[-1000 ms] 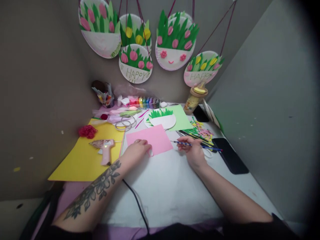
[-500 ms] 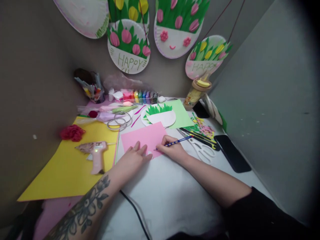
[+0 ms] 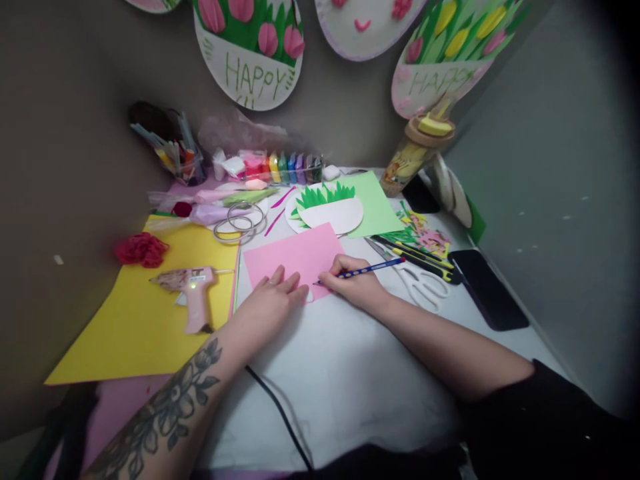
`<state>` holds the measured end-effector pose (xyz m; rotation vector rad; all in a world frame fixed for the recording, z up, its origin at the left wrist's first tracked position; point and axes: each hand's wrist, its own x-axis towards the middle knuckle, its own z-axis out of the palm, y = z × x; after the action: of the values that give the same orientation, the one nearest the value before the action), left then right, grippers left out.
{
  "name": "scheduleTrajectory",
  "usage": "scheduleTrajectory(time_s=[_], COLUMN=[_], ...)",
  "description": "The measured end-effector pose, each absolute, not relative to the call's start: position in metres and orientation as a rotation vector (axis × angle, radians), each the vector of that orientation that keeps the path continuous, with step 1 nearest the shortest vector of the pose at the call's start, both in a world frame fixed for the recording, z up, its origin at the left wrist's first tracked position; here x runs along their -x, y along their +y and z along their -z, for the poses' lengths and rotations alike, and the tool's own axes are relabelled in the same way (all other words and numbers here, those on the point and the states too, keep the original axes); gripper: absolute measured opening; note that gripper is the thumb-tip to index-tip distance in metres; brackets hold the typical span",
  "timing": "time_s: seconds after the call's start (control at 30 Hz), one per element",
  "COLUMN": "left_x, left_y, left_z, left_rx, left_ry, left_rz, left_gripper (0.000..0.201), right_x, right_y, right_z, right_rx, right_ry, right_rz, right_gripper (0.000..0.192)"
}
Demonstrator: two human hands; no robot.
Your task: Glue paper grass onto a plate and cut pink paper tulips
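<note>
1 pencil [image 3: 373,268] between right-hand fingers [image 3: 340,275]

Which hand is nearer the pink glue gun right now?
Left. The left hand rests on the pink paper, just right of the glue gun. The right hand, holding the pencil, lies farther right.

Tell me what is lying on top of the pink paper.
On the pink paper rest the left hand, flat near its front edge, and the right hand, pencil tip touching it. Anything under the left hand is hidden.
</note>
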<state>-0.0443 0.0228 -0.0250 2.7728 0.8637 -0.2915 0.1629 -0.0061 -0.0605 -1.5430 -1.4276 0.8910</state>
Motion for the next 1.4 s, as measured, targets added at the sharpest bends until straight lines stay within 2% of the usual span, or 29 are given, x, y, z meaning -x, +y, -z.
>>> scheduleTrajectory(time_s=[1.4], left_x=[0.0429], left_y=[0.0214], left_z=[0.0236], left_rx=[-2.705], left_ry=[0.882], left_rz=[0.275], left_gripper=[0.046], right_x=[-0.1637], right_y=[-0.0071], right_z=[0.0594], right_rx=[1.511], right_ry=[-1.482], right_rz=[-0.963], right_gripper=[0.029])
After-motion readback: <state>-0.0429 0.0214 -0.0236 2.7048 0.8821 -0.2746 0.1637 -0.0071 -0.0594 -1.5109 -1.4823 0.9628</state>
